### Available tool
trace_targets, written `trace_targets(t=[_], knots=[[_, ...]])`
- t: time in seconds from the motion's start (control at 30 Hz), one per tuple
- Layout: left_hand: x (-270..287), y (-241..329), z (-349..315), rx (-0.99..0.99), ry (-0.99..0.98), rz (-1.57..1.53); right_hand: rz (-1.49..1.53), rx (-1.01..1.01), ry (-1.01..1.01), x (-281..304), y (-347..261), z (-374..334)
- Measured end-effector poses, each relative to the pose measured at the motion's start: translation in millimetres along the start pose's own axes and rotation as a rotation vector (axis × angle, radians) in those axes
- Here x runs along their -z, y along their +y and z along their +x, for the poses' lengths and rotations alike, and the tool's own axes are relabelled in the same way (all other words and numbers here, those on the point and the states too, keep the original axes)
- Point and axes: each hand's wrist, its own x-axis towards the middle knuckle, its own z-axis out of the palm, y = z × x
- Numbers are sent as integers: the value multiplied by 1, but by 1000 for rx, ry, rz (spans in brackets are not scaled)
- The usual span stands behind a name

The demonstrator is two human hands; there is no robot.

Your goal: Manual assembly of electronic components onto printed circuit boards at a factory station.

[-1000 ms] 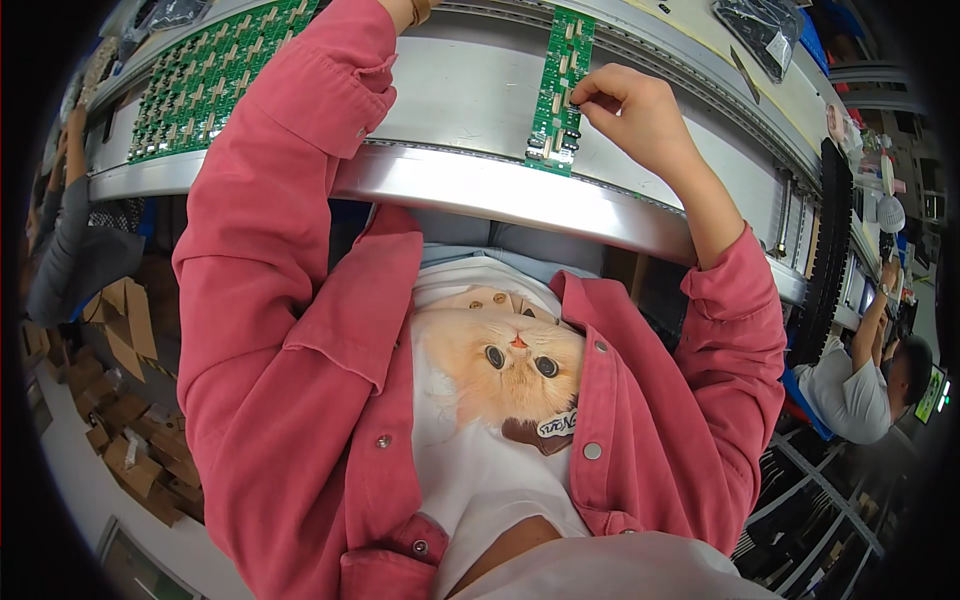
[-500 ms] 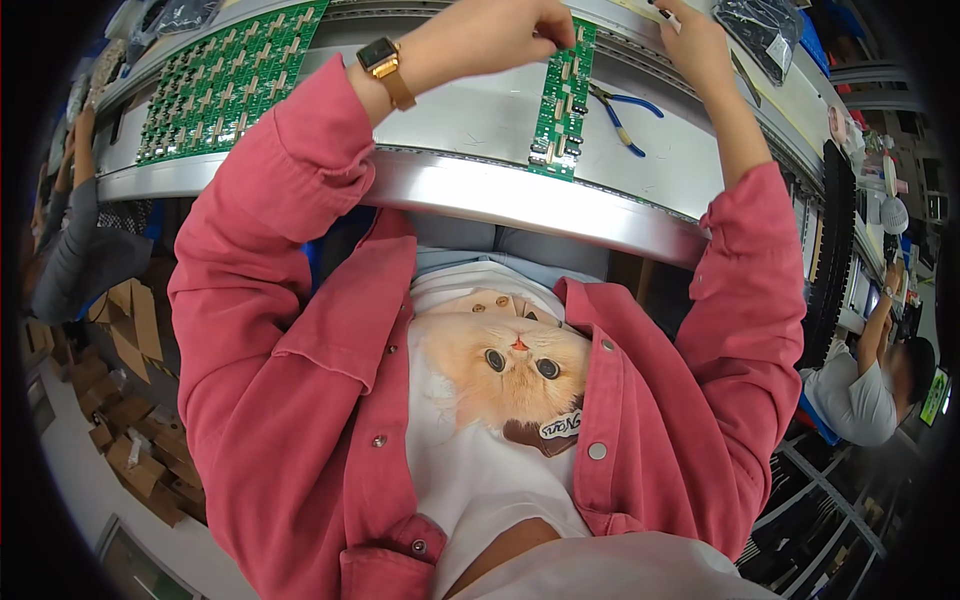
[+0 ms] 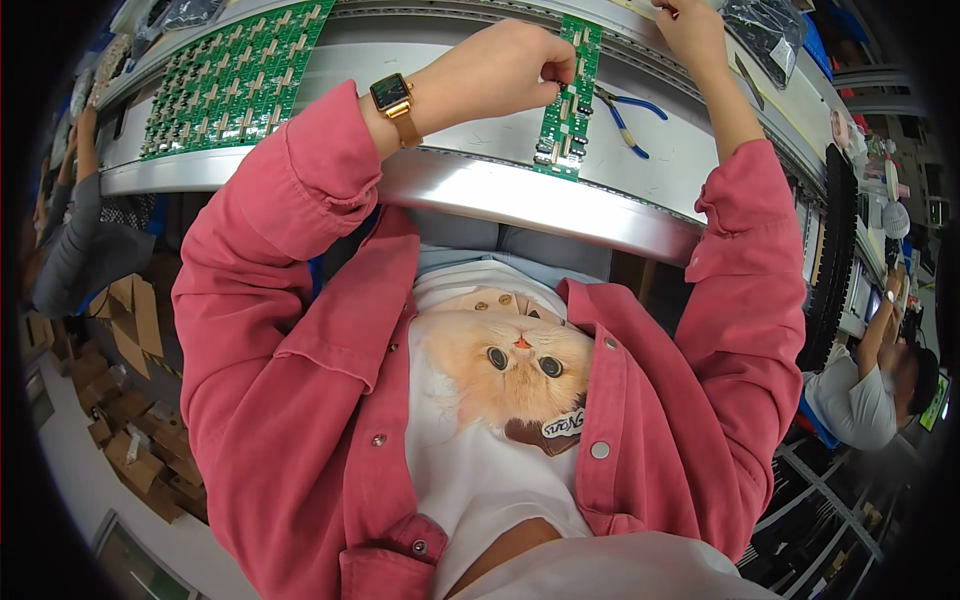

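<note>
A narrow green circuit board (image 3: 552,153) with small components lies lengthwise across the metal rails of the bench. Over its left edge, about halfway along, is my left hand (image 3: 515,66), its fingertips pinched together close to the board's surface. Whatever those fingers hold is too small or hidden to name. Farther right, at the top edge of the picture, my right hand (image 3: 692,38) is raised with its fingers drawn together; their tips are partly cut off, so what they hold cannot be made out. Blue-handled pliers (image 3: 628,125) lie just right of the board, jaws pointing toward it.
A large panel of several joined green circuit boards (image 3: 235,80) covers the left of the bench. The shiny metal front rail (image 3: 540,205) runs before me. A dark plastic bag (image 3: 765,40) lies back right. Other people sit at both sides; cardboard boxes (image 3: 140,450) are at lower left.
My left hand has come nearer along the circuit board, from its far end to about its middle. The right hand has shifted slightly farther up, toward the picture's top edge.
</note>
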Motion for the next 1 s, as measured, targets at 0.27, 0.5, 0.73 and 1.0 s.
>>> trace_targets(t=[0.27, 0.5, 0.73, 1.0], knots=[[-7, 6, -7, 42, -61, 114, 311, -10, -38, 14, -31, -22], [-9, 8, -9, 27, -58, 151, 565, -33, -151, 38, -64, -47], [-10, 7, -8, 28, -56, 234, 592, -134, -332, 69, -90, -70], [-12, 5, -7, -32, -14, 214, 757, 15, -244, 49, -73, -79]])
